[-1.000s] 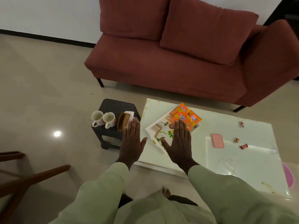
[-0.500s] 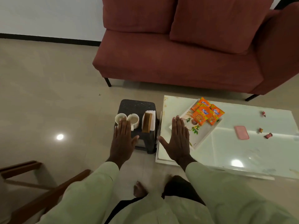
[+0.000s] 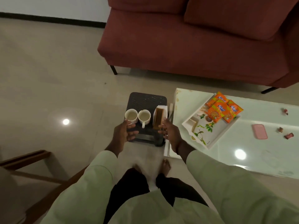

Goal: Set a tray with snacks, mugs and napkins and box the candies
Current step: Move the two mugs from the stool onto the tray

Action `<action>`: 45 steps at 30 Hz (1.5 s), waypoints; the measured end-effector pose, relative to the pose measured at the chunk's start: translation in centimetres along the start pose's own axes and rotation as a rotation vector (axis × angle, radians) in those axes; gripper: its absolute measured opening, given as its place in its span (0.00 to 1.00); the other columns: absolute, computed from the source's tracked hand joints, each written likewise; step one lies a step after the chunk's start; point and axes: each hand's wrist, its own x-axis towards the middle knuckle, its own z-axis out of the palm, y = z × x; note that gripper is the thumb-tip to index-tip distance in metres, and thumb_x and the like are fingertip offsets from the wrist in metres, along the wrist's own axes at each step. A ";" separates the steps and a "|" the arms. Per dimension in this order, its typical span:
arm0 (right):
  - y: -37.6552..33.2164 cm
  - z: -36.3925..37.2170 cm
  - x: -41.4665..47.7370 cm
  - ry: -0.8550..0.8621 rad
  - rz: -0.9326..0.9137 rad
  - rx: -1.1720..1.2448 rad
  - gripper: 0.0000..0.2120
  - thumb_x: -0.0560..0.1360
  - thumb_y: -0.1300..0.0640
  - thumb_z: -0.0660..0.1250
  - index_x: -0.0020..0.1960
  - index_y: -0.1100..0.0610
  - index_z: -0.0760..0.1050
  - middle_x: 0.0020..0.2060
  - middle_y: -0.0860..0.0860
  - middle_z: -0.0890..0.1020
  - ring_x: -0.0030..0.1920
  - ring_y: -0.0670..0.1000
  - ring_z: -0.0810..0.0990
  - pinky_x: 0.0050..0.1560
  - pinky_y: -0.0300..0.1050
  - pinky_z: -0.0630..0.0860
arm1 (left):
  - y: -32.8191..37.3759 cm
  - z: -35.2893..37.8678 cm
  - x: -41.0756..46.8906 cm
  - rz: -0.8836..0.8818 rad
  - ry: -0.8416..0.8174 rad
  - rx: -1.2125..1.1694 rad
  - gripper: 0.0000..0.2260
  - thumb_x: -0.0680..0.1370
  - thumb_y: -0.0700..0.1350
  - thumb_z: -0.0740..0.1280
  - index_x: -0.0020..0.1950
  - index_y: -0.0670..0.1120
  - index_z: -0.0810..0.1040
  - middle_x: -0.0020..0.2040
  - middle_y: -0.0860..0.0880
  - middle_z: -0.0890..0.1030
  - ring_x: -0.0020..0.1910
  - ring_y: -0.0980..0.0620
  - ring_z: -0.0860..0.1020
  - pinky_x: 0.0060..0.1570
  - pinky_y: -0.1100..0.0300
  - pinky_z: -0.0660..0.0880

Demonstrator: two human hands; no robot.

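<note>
Two white mugs, one (image 3: 131, 116) beside the other (image 3: 144, 116), stand on a small dark stool (image 3: 146, 101). Right of them is a wooden napkin holder (image 3: 159, 117) with white napkins. My left hand (image 3: 124, 132) is open, its thumb at the left mug's near side. My right hand (image 3: 169, 132) is open too, its fingertips at the holder's near end. A white floral tray (image 3: 215, 135) lies on the glass table (image 3: 242, 159) and carries three orange snack packets (image 3: 223, 109). Three wrapped candies (image 3: 285, 111) (image 3: 281, 129) (image 3: 288, 136) lie near a pink box (image 3: 259, 131).
A red sofa (image 3: 194, 46) stands behind the stool and table. A wooden chair frame (image 3: 29, 160) is at the lower left. My bare feet (image 3: 165, 165) stand on the tiled floor between the stool and me.
The view has swung left, toward the stool. Both hands have moved off the tray and table edge; they now flank the mugs and the napkin holder, with fingers curled inward.
</note>
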 end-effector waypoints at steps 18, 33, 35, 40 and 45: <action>6.1 9.1 15.2 0.132 0.296 0.313 0.38 0.79 0.30 0.45 0.72 0.57 0.70 0.67 0.54 0.78 0.61 0.54 0.80 0.70 0.57 0.68 | -4.9 -7.0 18.5 -0.149 -0.095 0.125 0.15 0.81 0.49 0.61 0.62 0.41 0.77 0.57 0.46 0.80 0.44 0.46 0.83 0.43 0.55 0.76; 11.2 10.0 20.8 0.127 0.135 0.189 0.27 0.81 0.37 0.51 0.63 0.54 0.79 0.54 0.51 0.86 0.55 0.52 0.84 0.55 0.49 0.76 | -9.0 -7.4 25.5 0.026 -0.273 0.194 0.05 0.77 0.46 0.69 0.46 0.50 0.85 0.47 0.45 0.86 0.38 0.50 0.84 0.40 0.61 0.79; 11.7 10.6 21.0 0.118 0.064 0.160 0.15 0.82 0.44 0.58 0.57 0.49 0.80 0.53 0.49 0.86 0.53 0.52 0.84 0.53 0.50 0.77 | -9.3 -7.2 25.9 0.069 -0.275 0.248 0.03 0.74 0.47 0.72 0.45 0.51 0.86 0.43 0.44 0.86 0.38 0.51 0.84 0.40 0.62 0.79; 12.1 12.1 21.8 0.109 -0.026 0.117 0.08 0.81 0.53 0.64 0.49 0.49 0.82 0.48 0.46 0.86 0.53 0.52 0.84 0.56 0.52 0.77 | -9.7 -6.2 26.4 0.116 -0.284 0.279 0.04 0.75 0.48 0.72 0.43 0.51 0.86 0.39 0.46 0.86 0.38 0.50 0.84 0.40 0.59 0.78; 12.7 13.0 22.3 0.116 -0.102 0.196 0.12 0.83 0.56 0.60 0.48 0.60 0.80 0.51 0.62 0.85 0.58 0.64 0.82 0.65 0.63 0.75 | -10.0 -5.8 26.3 0.149 -0.311 0.236 0.08 0.78 0.47 0.68 0.48 0.48 0.86 0.42 0.45 0.86 0.41 0.49 0.84 0.44 0.59 0.79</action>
